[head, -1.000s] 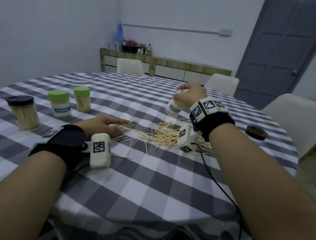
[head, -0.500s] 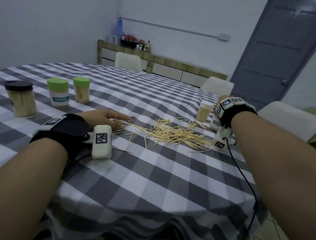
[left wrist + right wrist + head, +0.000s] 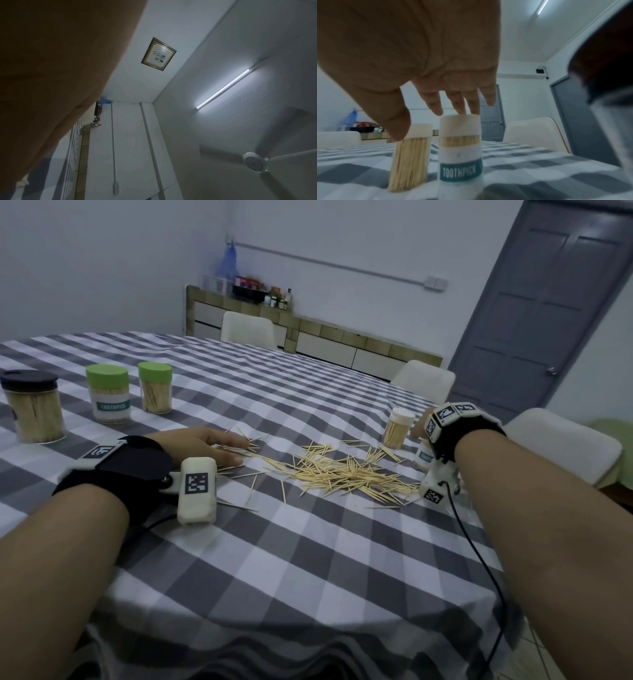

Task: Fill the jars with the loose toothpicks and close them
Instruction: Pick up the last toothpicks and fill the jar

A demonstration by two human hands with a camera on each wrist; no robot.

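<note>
Loose toothpicks (image 3: 342,470) lie in a heap mid-table. My left hand (image 3: 233,451) rests flat and open at the heap's left end, fingertips on a few stray picks. At the heap's right end stand two filled, white-lidded jars: a plain jar (image 3: 397,428) (image 3: 411,155) and, nearer me, a jar labelled TOOTHPICK (image 3: 460,155) (image 3: 422,455), half hidden by my wrist in the head view. My right hand (image 3: 447,111) (image 3: 419,428) hovers over the labelled jar with straight fingers, the tips just at its lid, holding nothing.
Three more closed, filled jars stand at far left: a black-lidded jar (image 3: 32,409) and two green-lidded jars (image 3: 108,393) (image 3: 154,388). A dark-topped blurred object (image 3: 599,54) is close to my right wrist. White chairs (image 3: 561,446) ring the checked table (image 3: 308,559).
My right hand carried the labelled jar from above the heap to the right, set it down beside the plain white-lidded jar and let go. The left hand stayed put.
</note>
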